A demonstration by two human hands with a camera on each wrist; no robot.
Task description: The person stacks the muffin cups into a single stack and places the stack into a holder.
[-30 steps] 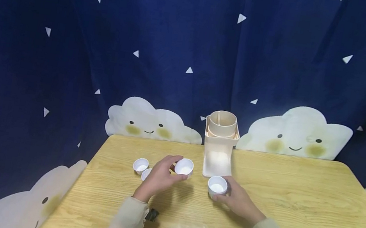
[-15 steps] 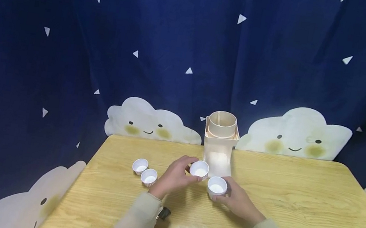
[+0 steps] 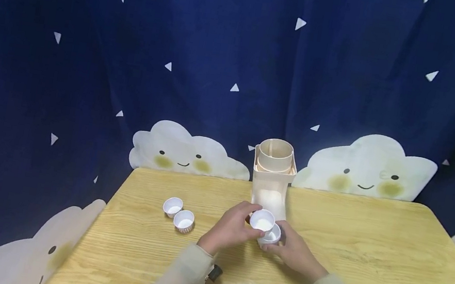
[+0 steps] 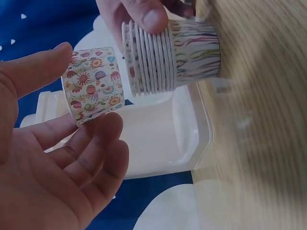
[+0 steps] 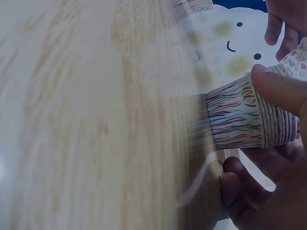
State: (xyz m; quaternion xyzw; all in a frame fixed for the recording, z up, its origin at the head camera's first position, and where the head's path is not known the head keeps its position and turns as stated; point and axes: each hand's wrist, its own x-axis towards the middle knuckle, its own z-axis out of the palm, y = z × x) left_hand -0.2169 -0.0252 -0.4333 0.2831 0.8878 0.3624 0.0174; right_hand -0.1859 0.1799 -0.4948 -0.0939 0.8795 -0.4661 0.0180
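Between thumb and fingers, my left hand (image 3: pixel 233 227) pinches a paper baking cup (image 4: pixel 93 86) with a flower and mushroom print. My right hand (image 3: pixel 296 251) grips a stack of paper baking cups (image 5: pixel 237 115); the outermost cup there has colourful wavy lines. In the left wrist view, a small gap separates the printed cup from the stack's rim end. From the head view the left cup sits just above the stack's opening and partly covers it. Left of my hands, two more white-lined baking cups (image 3: pixel 184 221) stand on the table, side by side.
A cream plastic holder (image 3: pixel 271 183) with a round tube on top stands at the table's back edge, right behind my hands. The wooden table (image 3: pixel 368 261) reaches out to both sides. A dark blue curtain (image 3: pixel 225 38) with cloud prints hangs behind.
My left hand has carried its baking cup rightward, from beside the two standing cups to above the stack. The right hand has stayed nearly still with the stack.
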